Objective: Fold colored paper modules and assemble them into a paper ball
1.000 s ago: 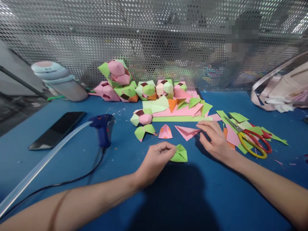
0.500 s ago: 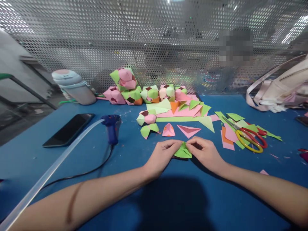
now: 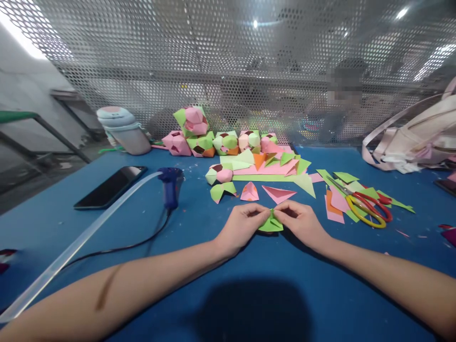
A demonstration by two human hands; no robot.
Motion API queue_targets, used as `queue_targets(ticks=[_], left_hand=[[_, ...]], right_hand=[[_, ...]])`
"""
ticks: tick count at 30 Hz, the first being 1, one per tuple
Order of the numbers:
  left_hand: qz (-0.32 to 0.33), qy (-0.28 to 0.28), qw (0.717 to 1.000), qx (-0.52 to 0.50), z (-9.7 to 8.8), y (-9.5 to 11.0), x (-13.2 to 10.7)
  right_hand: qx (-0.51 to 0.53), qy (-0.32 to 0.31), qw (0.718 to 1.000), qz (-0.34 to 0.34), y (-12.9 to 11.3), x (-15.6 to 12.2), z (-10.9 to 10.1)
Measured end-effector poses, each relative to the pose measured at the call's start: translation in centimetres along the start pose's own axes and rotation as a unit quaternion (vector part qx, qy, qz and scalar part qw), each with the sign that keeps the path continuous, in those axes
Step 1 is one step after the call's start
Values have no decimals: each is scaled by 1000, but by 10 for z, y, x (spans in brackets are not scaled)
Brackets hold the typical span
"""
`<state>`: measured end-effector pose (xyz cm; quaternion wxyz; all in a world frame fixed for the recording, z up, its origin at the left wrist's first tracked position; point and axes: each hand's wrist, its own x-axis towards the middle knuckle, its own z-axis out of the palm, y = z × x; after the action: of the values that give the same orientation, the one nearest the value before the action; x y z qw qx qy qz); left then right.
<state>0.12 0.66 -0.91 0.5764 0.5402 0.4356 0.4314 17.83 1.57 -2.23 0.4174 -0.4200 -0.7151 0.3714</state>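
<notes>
- Head view: the green folded paper (image 3: 271,225) lies between the left hand (image 3: 238,227) and right hand (image 3: 302,224), about five o'clock from the left fingertips, seven from the right.
- Both hands pinch its upper part, fingers narrow; neither is nearer.
- Its wide edge runs nine-to-three.
</notes>
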Motion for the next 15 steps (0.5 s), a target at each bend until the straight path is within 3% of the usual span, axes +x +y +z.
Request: queue_targets(ticks=[6, 15], left_hand=[[34, 14, 996, 82, 0, -1, 1], [41, 15, 993, 109, 0, -1, 0]], right_hand=[[6, -3, 1000, -6, -2, 0, -1], [3, -20, 1000, -17, -7, -1, -1]])
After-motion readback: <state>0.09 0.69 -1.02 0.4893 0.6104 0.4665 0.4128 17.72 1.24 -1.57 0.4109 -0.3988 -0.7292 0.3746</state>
